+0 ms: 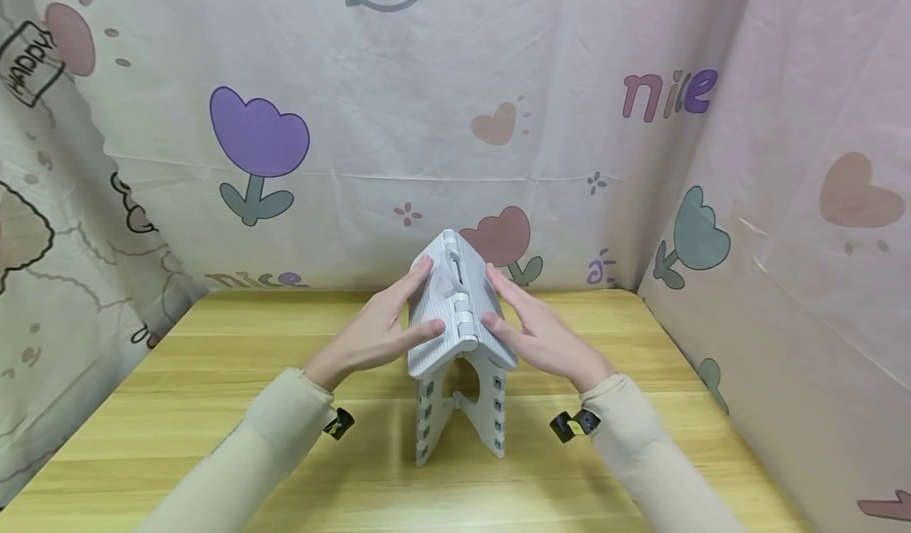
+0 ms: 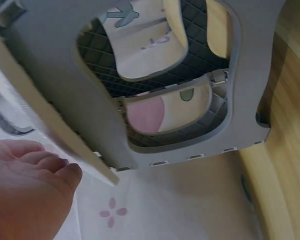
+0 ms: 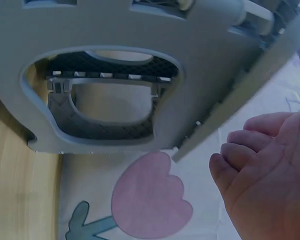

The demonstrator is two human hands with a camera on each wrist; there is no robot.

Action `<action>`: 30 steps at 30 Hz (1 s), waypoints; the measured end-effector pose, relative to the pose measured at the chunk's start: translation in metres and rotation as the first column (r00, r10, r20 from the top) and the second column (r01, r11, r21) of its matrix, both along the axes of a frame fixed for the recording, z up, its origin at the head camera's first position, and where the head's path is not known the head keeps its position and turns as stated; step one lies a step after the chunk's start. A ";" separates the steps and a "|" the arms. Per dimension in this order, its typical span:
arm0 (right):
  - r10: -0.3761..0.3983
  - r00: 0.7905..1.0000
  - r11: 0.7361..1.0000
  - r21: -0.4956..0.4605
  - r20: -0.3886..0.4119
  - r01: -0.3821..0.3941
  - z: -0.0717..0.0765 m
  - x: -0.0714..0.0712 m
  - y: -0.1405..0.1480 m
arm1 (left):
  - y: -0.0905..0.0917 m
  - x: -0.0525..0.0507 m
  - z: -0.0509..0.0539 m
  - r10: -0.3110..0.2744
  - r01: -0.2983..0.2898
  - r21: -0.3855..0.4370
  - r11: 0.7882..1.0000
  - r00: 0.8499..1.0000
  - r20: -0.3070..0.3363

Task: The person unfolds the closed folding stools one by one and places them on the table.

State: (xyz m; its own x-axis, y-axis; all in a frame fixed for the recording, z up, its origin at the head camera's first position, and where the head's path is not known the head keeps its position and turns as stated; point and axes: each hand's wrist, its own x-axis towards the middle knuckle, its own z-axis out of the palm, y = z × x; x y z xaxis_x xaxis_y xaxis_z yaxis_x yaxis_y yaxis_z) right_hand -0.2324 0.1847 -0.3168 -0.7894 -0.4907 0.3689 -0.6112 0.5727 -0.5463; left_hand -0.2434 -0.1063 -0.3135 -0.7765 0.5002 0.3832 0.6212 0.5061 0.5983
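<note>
A white folding step stool (image 1: 436, 302) stands on its legs in the middle of the head view, its hinged top bent into a roof shape. My left hand (image 1: 377, 329) lies against the left top panel with thumb and fingers extended. On the opposite slope, my right hand (image 1: 548, 334) touches the right panel the same way. Between the hands runs the ridge with its hinges and a handle (image 1: 452, 272). From below, the left wrist view shows a grey leg panel (image 2: 252, 65) with a large cut-out; the right wrist view shows another leg panel (image 3: 205, 60).
The stool stands on a light wooden table (image 1: 178, 406). A printed cloth (image 1: 370, 122) with flowers, hearts and words hangs behind the table and along both sides. Small black wrist cameras (image 1: 340, 423) hang below the sleeves, near the stool's legs.
</note>
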 end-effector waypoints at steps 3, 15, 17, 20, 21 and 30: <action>0.026 1.000 1.000 0.007 -0.012 -0.026 -0.003 -0.004 -0.005 | 0.002 -0.004 -0.003 -0.028 0.028 -0.014 1.000 1.000 -0.013; 0.029 1.000 0.999 -0.020 0.001 -0.029 -0.010 -0.011 -0.007 | 0.002 -0.011 -0.006 -0.043 0.044 -0.016 0.999 0.999 0.016; 0.032 0.999 0.999 -0.023 0.008 -0.031 -0.009 -0.011 -0.007 | 0.001 -0.012 -0.005 -0.035 0.035 -0.022 0.999 0.999 0.019; 0.035 0.999 0.999 -0.021 0.018 -0.035 -0.008 -0.011 -0.007 | -0.001 -0.012 -0.003 -0.022 0.023 -0.037 0.999 0.999 0.032; 0.035 0.999 0.999 -0.021 0.020 -0.035 -0.007 -0.011 -0.006 | -0.001 -0.012 -0.002 -0.017 0.019 -0.041 0.999 0.999 0.036; 0.049 0.998 0.998 -0.027 0.027 -0.048 -0.005 -0.011 -0.005 | -0.001 -0.012 0.004 0.019 -0.014 -0.085 0.996 0.998 0.052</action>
